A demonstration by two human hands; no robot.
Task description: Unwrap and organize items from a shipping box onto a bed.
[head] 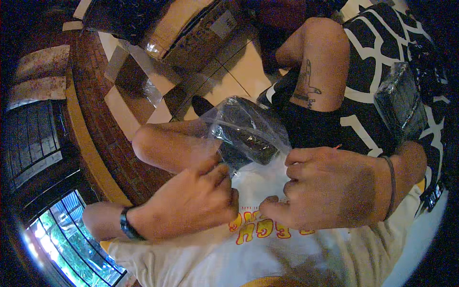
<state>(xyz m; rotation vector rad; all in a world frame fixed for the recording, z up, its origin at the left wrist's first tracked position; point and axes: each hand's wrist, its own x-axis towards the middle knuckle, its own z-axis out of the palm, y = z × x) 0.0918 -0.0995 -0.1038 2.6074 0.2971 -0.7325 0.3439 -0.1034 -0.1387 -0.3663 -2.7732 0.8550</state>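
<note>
A clear plastic bag [233, 122] is stretched between my two hands, over my lap. My left hand [193, 197], with a dark band at its wrist, is closed on the bag's left edge. My right hand [326, 186], with a thin dark cord at its wrist, pinches the bag's right corner. A dark, shiny wrapped item [256, 143] shows through the plastic; its exact kind cannot be told. The palms and several fingertips are hidden.
A similar dark item in clear wrap [398, 100] lies on black-and-white patterned fabric at the right. An open cardboard box [132, 86] stands on the tiled floor, with a larger cardboard box [193, 39] behind it. A barred window [75, 240] is at the lower left.
</note>
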